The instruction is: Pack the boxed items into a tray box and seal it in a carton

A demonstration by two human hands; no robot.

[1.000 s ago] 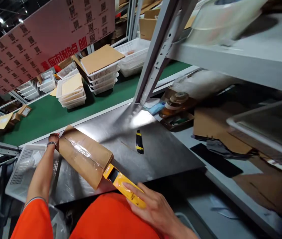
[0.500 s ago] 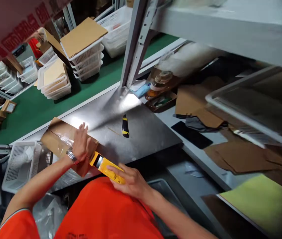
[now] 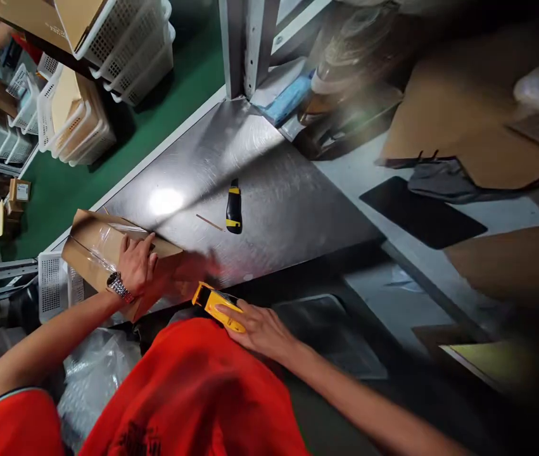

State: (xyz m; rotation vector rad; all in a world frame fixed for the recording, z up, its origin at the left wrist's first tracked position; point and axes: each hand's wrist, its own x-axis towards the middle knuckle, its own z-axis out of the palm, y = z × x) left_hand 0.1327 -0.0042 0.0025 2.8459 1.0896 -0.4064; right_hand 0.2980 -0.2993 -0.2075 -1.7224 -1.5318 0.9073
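Head view: our left hand [image 3: 137, 265] lies palm-down on box [image 3: 106, 251], left of frame centre, fingers slightly spread; right hand [image 3: 257, 324] curls round yellow tool [image 3: 215, 308]. Box looks stiff, probably light, taped top likely slick; we'd grip side edges.

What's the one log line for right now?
left hand: on cardboard box | right hand: holding yellow device | knife: on metal table

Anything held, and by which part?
Right hand holds the yellow handheld device by the end away from its dark window. Left hand lies on the cardboard box, not visibly gripping.
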